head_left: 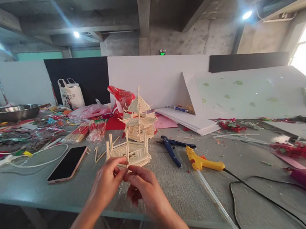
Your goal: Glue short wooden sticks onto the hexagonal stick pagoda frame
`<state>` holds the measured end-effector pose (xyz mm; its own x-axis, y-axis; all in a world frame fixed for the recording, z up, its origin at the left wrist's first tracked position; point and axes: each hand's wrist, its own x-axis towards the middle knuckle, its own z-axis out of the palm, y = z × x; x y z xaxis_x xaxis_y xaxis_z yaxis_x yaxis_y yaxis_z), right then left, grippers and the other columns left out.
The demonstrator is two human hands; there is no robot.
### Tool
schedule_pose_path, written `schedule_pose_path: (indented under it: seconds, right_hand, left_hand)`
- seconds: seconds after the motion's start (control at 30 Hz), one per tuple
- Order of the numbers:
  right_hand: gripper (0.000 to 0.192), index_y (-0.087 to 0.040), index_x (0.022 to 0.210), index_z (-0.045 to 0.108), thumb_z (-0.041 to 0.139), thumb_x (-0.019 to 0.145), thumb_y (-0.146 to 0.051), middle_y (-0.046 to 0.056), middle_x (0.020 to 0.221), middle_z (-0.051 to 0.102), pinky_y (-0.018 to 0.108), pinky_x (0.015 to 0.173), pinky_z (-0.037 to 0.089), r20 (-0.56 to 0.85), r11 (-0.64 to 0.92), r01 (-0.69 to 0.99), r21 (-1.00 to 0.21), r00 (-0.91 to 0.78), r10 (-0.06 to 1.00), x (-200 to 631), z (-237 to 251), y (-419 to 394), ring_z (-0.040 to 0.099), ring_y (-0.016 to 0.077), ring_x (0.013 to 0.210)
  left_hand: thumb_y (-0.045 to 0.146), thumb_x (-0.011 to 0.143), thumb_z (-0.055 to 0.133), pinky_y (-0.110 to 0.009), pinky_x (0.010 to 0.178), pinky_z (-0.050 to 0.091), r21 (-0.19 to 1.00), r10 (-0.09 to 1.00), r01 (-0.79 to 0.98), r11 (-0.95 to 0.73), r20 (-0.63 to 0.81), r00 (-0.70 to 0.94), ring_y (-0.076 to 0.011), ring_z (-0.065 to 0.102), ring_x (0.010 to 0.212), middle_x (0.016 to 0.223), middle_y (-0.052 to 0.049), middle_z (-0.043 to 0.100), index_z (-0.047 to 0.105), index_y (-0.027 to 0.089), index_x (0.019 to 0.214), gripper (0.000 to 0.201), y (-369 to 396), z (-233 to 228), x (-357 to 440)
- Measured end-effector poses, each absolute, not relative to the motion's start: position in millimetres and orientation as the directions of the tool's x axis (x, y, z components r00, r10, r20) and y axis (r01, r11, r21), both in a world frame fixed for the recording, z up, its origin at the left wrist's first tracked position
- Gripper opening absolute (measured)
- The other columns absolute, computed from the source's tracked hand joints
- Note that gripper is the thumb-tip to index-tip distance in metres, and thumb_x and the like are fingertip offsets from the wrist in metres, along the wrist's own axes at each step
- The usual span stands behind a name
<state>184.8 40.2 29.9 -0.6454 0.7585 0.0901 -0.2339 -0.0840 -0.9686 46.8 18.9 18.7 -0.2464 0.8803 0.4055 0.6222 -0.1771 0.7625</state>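
Both hands up close: left hand (106, 183) and right hand (143, 190) I've got pinching the near edge of the pale toothpick frame (128, 152), yellow glue gun (202, 162) lying off right, stick pagoda (138, 119) just behind.

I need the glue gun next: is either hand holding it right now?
No, the yellow glue gun lies on the table, apart from both hands, right of the stick frame.

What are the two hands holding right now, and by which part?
Both the left hand and right hand pinch the near lower edge of the pale wooden-stick frame.
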Motion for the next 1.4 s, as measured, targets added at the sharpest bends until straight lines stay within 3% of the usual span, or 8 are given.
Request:
schedule_pose_path:
  seconds: [0.2,0.37,0.43,0.5,0.63,0.93,1.23,1.4]
  right_hand:
    - [0.019,-0.014,0.076,0.058,0.049,0.071,-0.031,-0.005,0.052,0.048,0.015,0.029,0.030,-0.022,-0.132,-0.126,-0.983,-0.637,0.771,192.6,12.2,37.7,0.045,0.0063,0.035]
    - [0.028,-0.013,0.083,0.060,0.046,0.075,-0.037,0.004,0.075,0.061,0.019,0.031,0.032,-0.111,-0.103,0.049,-0.993,-0.632,0.767,208.8,3.8,41.2,0.049,0.0072,0.037]
    - [0.033,-0.013,0.086,0.061,0.043,0.079,-0.039,0.004,0.074,0.062,0.020,0.034,0.033,-0.032,0.084,0.176,-0.981,-0.573,0.819,219.0,7.1,47.0,0.049,0.0076,0.038]
    - [0.032,-0.015,0.089,0.063,0.041,0.082,-0.037,0.003,0.071,0.061,0.021,0.043,0.035,0.181,0.338,0.330,-0.881,-0.425,0.887,227.8,15.0,56.2,0.051,0.0092,0.045]
    - [0.027,-0.016,0.094,0.061,0.041,0.082,-0.028,0.005,0.083,0.062,0.025,0.060,0.039,0.542,0.566,0.603,-0.562,-0.248,0.803,231.6,34.3,80.9,0.054,0.0131,0.062]
    - [0.038,-0.013,0.115,0.051,0.041,0.081,-0.027,0.011,0.104,0.060,0.025,0.068,0.039,0.428,0.533,0.698,-0.478,-0.344,0.835,216.7,38.2,106.3,0.057,0.0139,0.067]
    - [0.017,-0.016,0.081,0.057,0.041,0.081,-0.020,0.003,0.077,0.062,0.020,0.057,0.033,0.361,0.522,0.720,-0.457,-0.386,0.849,210.9,48.8,114.1,0.055,0.0100,0.058]
    - [0.019,-0.017,0.072,0.054,0.037,0.083,-0.020,0.002,0.066,0.059,0.020,0.053,0.029,0.361,0.500,0.756,-0.422,-0.366,0.858,207.9,49.3,115.7,0.053,0.0101,0.057]
  left_hand:
    - [0.031,0.079,0.050,-0.028,0.064,0.051,0.739,0.868,0.646,-0.192,0.435,-0.240,-0.0159,0.064,0.070,0.103,-0.008,0.066,0.058,0.018,0.104,0.029,6.7,3.0,55.4]
    - [0.042,0.080,0.049,-0.028,0.062,0.051,0.700,0.814,0.704,-0.117,0.474,-0.335,-0.0159,0.063,0.066,0.101,-0.006,0.067,0.058,0.021,0.102,0.032,-12.8,1.1,26.4]
    - [0.045,0.079,0.047,-0.029,0.061,0.052,0.673,0.795,0.736,-0.066,0.481,-0.369,-0.0159,0.063,0.065,0.101,-0.007,0.066,0.058,0.020,0.102,0.035,-15.6,3.4,9.5]
    - [0.044,0.079,0.047,-0.030,0.062,0.052,0.641,0.803,0.767,-0.022,0.468,-0.368,-0.0162,0.063,0.063,0.098,-0.008,0.066,0.057,0.018,0.103,0.037,-12.8,6.9,-5.5]
    - [0.037,0.078,0.050,-0.032,0.066,0.051,0.619,0.827,0.785,0.001,0.441,-0.348,-0.0163,0.063,0.065,0.098,-0.006,0.066,0.058,0.018,0.103,0.033,2.6,12.3,-21.7]
    - [0.033,0.078,0.049,-0.027,0.061,0.049,0.616,0.894,0.786,-0.045,0.377,-0.244,-0.0181,0.065,0.072,0.087,-0.004,0.070,0.063,0.020,0.096,0.026,17.3,16.2,-20.6]
    - [0.031,0.079,0.045,-0.024,0.053,0.043,0.603,0.922,0.793,-0.093,0.352,-0.160,-0.0168,0.064,0.060,0.069,-0.002,0.069,0.066,0.019,0.088,0.026,24.1,21.4,-20.3]
    - [0.031,0.081,0.044,-0.024,0.055,0.043,0.595,0.917,0.794,-0.125,0.375,-0.137,-0.0170,0.063,0.061,0.069,-0.003,0.068,0.066,0.017,0.086,0.026,26.3,20.5,-16.8]
